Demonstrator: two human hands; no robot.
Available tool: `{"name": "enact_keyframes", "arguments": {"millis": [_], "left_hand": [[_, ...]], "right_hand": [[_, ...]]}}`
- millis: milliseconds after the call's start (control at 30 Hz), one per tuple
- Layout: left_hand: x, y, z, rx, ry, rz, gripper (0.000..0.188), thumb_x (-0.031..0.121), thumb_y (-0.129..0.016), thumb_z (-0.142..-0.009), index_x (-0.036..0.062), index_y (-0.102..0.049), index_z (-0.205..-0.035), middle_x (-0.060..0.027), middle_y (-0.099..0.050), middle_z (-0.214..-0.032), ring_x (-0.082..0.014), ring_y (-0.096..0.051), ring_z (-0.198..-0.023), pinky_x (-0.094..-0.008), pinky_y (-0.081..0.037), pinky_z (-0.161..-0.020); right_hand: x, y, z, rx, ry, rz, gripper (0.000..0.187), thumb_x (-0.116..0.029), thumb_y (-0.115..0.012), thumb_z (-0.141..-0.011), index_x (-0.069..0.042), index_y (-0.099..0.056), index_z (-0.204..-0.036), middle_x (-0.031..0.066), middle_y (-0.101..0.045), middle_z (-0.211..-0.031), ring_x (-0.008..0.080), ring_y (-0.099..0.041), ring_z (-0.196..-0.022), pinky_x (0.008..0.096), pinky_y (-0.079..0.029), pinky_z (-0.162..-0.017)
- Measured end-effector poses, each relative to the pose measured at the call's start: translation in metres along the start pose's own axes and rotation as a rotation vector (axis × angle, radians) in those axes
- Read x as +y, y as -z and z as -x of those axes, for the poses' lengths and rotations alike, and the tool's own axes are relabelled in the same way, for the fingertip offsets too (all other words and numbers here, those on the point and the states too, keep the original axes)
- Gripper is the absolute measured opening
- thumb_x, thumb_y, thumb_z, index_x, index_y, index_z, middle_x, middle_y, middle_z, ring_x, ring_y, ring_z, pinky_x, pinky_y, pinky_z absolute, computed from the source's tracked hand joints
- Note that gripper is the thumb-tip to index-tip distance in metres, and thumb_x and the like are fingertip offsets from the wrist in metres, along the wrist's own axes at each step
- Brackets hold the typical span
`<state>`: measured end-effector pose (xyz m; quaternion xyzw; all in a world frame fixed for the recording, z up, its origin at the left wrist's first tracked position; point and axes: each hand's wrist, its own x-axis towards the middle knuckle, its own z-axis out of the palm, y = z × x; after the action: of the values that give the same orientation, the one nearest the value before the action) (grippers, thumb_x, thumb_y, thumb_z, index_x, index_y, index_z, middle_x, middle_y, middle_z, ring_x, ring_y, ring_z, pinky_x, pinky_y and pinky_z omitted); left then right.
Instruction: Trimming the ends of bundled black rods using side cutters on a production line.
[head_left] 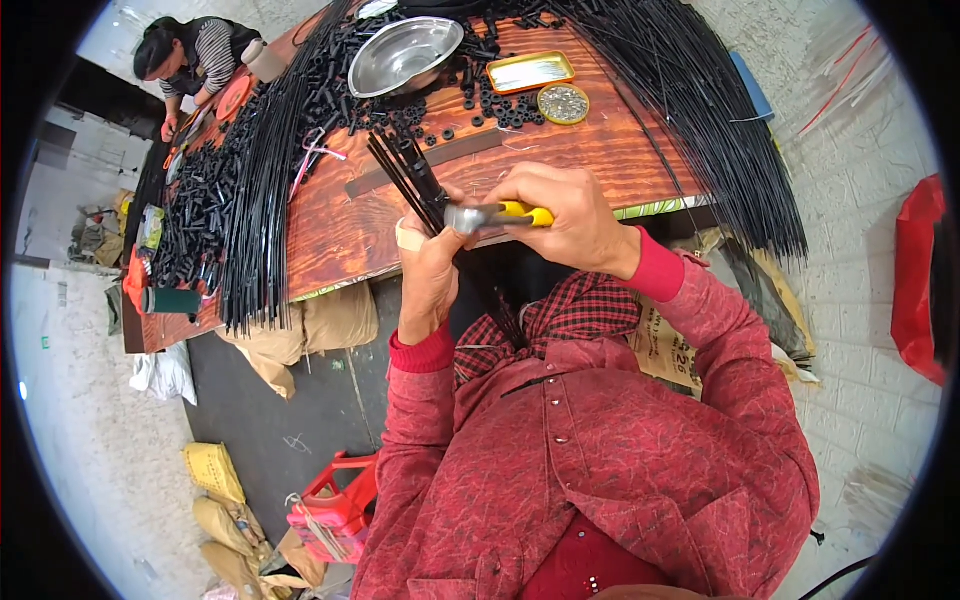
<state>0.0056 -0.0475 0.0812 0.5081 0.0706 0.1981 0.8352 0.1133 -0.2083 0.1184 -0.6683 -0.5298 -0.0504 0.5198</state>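
Observation:
My left hand [430, 275] is closed around a bundle of thin black rods [393, 182], just over the near edge of the table. A thicker black tubular piece [424, 182] stands up among the rods, and their lower ends run down toward my lap. There is a pale strip around a finger of this hand. In my right hand [565, 205] I grip pliers [468, 218] with yellow handles and a rounded grey metal head. That head lies against the bundle beside my left thumb; what its jaws hold is hidden.
On the wooden table [600, 130] are a metal bowl [405, 57], a yellow tray [530, 72], a round dish of small metal parts [563, 103], scattered black fittings and a wooden strip [425, 165]. Long black rods [690, 90] lie at both sides. A person [190, 60] works far left.

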Motion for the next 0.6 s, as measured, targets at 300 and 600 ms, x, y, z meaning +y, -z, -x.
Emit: {"name": "enact_keyframes", "arguments": {"millis": [300, 600], "left_hand": [[-0.002, -0.008, 0.004, -0.04, -0.04, -0.01, 0.026, 0.018, -0.071, -0.089, 0.0024, -0.06, -0.108, -0.002, -0.062, -0.083, -0.0092, -0.056, -0.072, -0.024, -0.044, -0.063], [0.0, -0.01, 0.005, -0.077, -0.097, -0.043, 0.05, 0.026, -0.066, -0.094, -0.0021, -0.052, -0.134, -0.0014, -0.058, -0.082, -0.0092, -0.053, -0.073, -0.0247, -0.042, -0.064]], "right_hand": [[-0.023, -0.008, -0.01, 0.029, -0.437, -0.337, 0.009, -0.009, -0.066, -0.089, 0.0, -0.063, -0.087, 0.0037, -0.061, -0.073, 0.0068, -0.057, -0.067, 0.0271, -0.047, -0.058], [-0.014, -0.019, -0.011, -0.013, -0.624, -0.792, 0.018, -0.017, -0.063, -0.094, 0.0, -0.062, -0.086, 0.0008, -0.061, -0.073, 0.0065, -0.053, -0.065, 0.0234, -0.044, -0.059]]}}
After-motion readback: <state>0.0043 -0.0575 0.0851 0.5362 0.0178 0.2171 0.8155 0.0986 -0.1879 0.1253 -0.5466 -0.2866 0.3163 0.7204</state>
